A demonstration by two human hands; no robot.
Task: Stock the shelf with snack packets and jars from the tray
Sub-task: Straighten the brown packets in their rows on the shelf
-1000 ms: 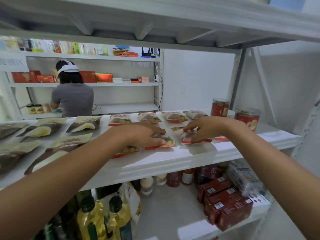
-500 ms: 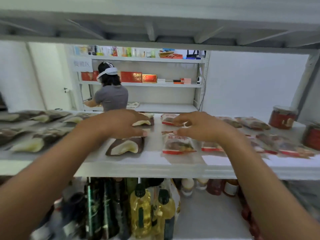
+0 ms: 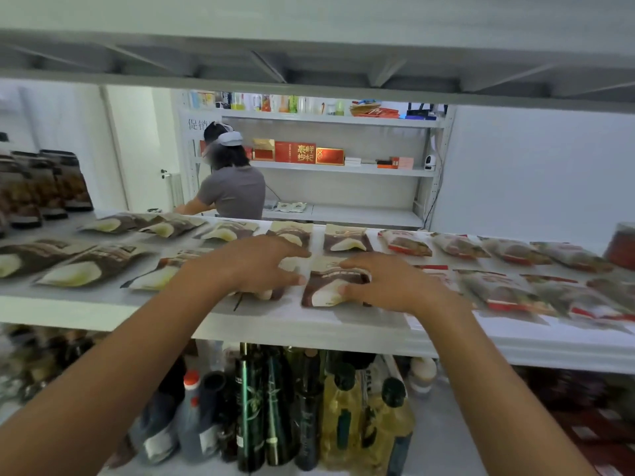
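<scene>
Head view, nearest first: two bare forearms rise from the lower corners, over a lower level crowded with bottles (image 3: pixel 251 407). Above them the white shelf (image 3: pixel 309 326) carries the stock. The left hand (image 3: pixel 254 266) lies palm down on a brown packet (image 3: pixel 266 292) near the front edge. Its fingers (image 3: pixel 292 250) are spread and nearly straight, clamped on nothing. Just beside it the right hand (image 3: pixel 391 286) rests on a second brown packet (image 3: pixel 323 290), fingers apart and flat on the wrapper, thumb on the cream patch. Neither hand pinches or lifts. Red-edged packets (image 3: pixel 508 293) lie in rows to the right, with more brown ones to the left and behind. A red jar (image 3: pixel 622 247) shows at the far right edge. The tray is out of view. Beyond, a person (image 3: pixel 233 194) in a grey top works at far shelving (image 3: pixel 343 170).

The step in hand looks like squaring laid packets into line, with the stocking well along. The next move probably calls for light, flat pressure to slide each packet level with its neighbours without overlap, then a return to the tray.

Half a second ago the right hand hovered at the red-edged packets and two jars showed. Now both hands have shifted left onto the brown ones, and the view has swung left with them.
</scene>
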